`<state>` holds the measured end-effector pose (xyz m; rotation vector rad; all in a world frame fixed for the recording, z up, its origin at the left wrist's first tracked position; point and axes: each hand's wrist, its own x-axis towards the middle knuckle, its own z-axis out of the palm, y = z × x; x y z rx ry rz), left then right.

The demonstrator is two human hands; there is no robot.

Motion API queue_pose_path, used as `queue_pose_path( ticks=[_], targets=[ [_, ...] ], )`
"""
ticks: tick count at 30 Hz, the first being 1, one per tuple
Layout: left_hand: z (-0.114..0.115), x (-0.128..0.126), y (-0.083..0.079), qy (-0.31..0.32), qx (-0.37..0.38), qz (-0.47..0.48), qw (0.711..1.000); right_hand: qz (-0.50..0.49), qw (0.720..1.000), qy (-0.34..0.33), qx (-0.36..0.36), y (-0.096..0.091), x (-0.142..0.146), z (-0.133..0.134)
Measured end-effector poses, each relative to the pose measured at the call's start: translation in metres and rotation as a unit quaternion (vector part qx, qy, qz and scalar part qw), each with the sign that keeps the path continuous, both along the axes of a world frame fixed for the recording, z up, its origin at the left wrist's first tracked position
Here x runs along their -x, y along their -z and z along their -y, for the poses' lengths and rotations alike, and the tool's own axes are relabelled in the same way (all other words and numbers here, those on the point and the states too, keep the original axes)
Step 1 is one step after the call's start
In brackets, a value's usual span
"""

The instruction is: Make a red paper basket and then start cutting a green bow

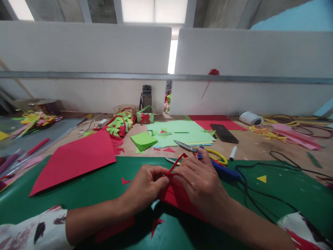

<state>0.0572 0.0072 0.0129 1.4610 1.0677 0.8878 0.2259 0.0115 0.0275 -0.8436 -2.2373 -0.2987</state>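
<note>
My left hand (149,187) pinches the edge of a folded piece of red paper (179,199) between thumb and fingers. Across from it, my right hand (199,180) is closed on the same paper, its fingers curled over the top. A narrow red strip (177,163) sticks up between the two hands. Just beyond my right hand lie scissors (221,156) with yellow handles and a blue glue gun (226,172), partly hidden by my fingers. Small red scraps (156,225) are scattered on the green mat (104,180) below and beside my left hand.
A large red sheet (78,156) lies at left. Behind are light green sheets (182,130), a green folded square (144,140), small paper baskets (145,117), a bottle (146,97) and a phone (224,133). A black cable (270,198) loops at right, near a white marker (233,152).
</note>
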Motion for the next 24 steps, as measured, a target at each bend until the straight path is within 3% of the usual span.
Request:
queue_pose_path(
  ticks=[7,11,18,24],
  targets=[
    [0.002,0.002,0.000,0.006,-0.178,-0.087,0.980,-0.012,1.000,-0.017,0.007,0.001,-0.002,-0.002],
    [0.005,0.004,-0.003,-0.008,-0.234,-0.111,0.966,-0.011,1.000,-0.027,-0.004,-0.004,-0.003,0.003],
    [0.010,0.004,-0.010,-0.007,-0.205,-0.115,0.972,0.014,0.997,-0.047,-0.060,-0.005,-0.006,0.007],
    [0.009,0.004,-0.006,-0.004,-0.164,-0.093,0.982,0.060,0.989,-0.064,-0.120,-0.005,-0.009,0.007]
  ],
)
